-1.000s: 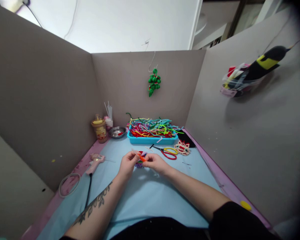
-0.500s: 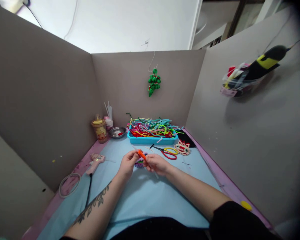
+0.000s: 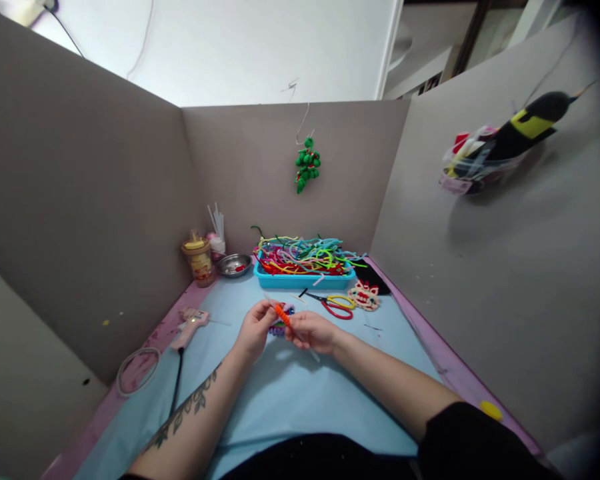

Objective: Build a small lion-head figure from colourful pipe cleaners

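Note:
An orange pipe cleaner (image 3: 282,314) is wound in a tight coil around a thin pale stick (image 3: 314,355). My left hand (image 3: 256,328) pinches the upper left end of the coil, where the stick's tip pokes out. At the lower right end, my right hand (image 3: 312,332) has its fingers closed on the coil, and the stick sticks out below them. Just behind the fingers lies a small purple and multicoloured fuzzy piece (image 3: 277,331), partly hidden by the hands and the coil.
Beyond my hands stands a blue tray (image 3: 305,281) heaped with pipe cleaners. Scissors (image 3: 337,305) and a beige and red fuzzy ornament (image 3: 364,295) lie to its front right. At left are a pink glue gun (image 3: 193,328), a metal bowl (image 3: 234,265) and a lidded cup (image 3: 200,263).
The orange coil has tilted a little steeper between my fingers. More of the stick shows at both ends. Both hands stay in nearly the same place.

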`<state>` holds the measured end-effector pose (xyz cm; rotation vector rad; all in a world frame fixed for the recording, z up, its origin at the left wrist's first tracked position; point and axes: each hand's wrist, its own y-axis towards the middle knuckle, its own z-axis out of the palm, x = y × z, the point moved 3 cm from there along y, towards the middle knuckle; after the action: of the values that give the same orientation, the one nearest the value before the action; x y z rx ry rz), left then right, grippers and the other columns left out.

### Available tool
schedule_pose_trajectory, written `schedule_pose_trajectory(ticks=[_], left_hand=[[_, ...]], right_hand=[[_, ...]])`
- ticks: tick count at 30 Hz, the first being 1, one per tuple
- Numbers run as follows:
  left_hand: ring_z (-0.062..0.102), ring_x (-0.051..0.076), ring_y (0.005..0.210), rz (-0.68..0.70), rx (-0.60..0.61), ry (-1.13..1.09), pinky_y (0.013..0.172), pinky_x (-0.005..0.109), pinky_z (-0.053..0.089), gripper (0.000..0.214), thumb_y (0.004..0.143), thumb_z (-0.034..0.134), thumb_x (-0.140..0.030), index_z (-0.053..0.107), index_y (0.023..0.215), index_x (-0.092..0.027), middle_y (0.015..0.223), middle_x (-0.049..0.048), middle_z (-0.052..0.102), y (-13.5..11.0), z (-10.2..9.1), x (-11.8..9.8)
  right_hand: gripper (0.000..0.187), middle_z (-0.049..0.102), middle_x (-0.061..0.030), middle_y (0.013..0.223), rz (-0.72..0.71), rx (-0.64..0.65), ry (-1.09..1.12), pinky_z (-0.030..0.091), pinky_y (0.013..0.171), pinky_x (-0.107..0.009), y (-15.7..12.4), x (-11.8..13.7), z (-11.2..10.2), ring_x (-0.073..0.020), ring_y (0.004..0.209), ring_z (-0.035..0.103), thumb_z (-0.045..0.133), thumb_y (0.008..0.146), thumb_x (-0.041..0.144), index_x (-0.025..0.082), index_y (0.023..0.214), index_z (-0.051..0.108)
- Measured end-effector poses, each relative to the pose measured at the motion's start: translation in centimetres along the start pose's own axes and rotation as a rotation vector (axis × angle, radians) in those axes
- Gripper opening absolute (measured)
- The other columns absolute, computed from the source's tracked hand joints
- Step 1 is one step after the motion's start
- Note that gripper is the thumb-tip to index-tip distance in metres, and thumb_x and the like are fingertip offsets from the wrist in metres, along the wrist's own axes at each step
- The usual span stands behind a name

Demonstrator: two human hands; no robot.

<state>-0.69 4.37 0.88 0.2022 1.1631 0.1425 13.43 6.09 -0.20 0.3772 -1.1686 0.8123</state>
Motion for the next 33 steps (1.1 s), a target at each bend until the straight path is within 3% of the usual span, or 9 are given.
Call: schedule_pose_trajectory(ticks=[11,22,33], left_hand=[[0.06,0.018,0.08,-0.024,0.094,-0.057,0.073,0.027,0.043,0.028,0.067,0.075,-0.039,0.063,0.074,-0.015,0.079,0.0038,0.063,-0.4,0.87,-1.03],[0.062,0.018,0.076,-0.063,0.066,-0.087,0.075,0.03,0.044,0.038,0.063,0.076,-0.047,0.065,0.076,-0.013,0.075,0.0044,0.066,-0.3,0.62,-0.72],[0.061,0.015,0.07,-0.057,0.046,-0.13,0.07,0.026,0.044,0.033,0.063,0.078,-0.039,0.064,0.079,-0.015,0.073,0.0016,0.065,-0.38,0.72,-0.67]], right_hand=[[0.038,0.062,-0.0036,0.061,0.029,0.048,-0.02,0.025,0.034,-0.017,0.0,-0.35,-0.12,-0.0073,0.041,0.051,0.075,0.064,0.045,0.011,0.071,0.06],[0.037,0.062,-0.003,0.061,0.014,0.073,0.054,0.029,0.034,-0.017,0.12,-0.44,-0.37,-0.0066,0.038,0.05,0.074,0.064,0.044,0.011,0.07,0.059],[0.035,0.063,-0.0016,0.059,0.029,0.112,0.042,0.026,0.033,-0.016,0.08,-0.55,-0.12,-0.0055,0.037,0.049,0.073,0.066,0.043,0.011,0.072,0.059]])
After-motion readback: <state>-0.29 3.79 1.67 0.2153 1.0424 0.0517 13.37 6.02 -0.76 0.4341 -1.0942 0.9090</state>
